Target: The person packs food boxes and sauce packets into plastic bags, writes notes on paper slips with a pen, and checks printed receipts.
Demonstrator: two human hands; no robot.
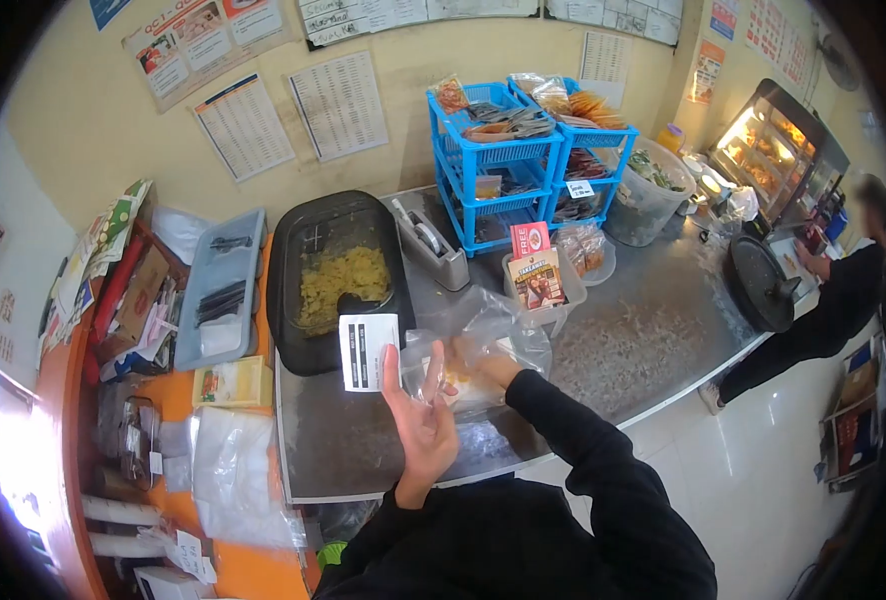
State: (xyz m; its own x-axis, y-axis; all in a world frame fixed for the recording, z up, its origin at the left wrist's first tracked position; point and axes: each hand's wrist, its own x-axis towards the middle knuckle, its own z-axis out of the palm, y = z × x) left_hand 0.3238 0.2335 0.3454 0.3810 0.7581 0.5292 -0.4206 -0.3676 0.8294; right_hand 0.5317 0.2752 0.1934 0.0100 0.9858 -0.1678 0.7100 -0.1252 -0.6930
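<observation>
My left hand (425,430) is raised over the near counter edge, palm up, with its index and middle fingers stretched apart. A white printed slip (370,352) meets the index fingertip; whether it is gripped is unclear. Beside these fingers, a crumpled clear plastic bag (508,325) spreads over a white item (476,388). My right hand (493,366) reaches in from the right and grips the bag, its fingertips blurred behind the film. Yellow food in a clear container (343,285) sits inside a black tray (288,250), with a dark utensil handle at its near end.
A tape dispenser (441,255), blue tiered baskets (503,150) and a tub with cards (553,300) stand behind the hands. Farther right are a round black lid (760,285) and another person (833,300). A light blue tray (218,300) and plastic bags (243,470) lie left.
</observation>
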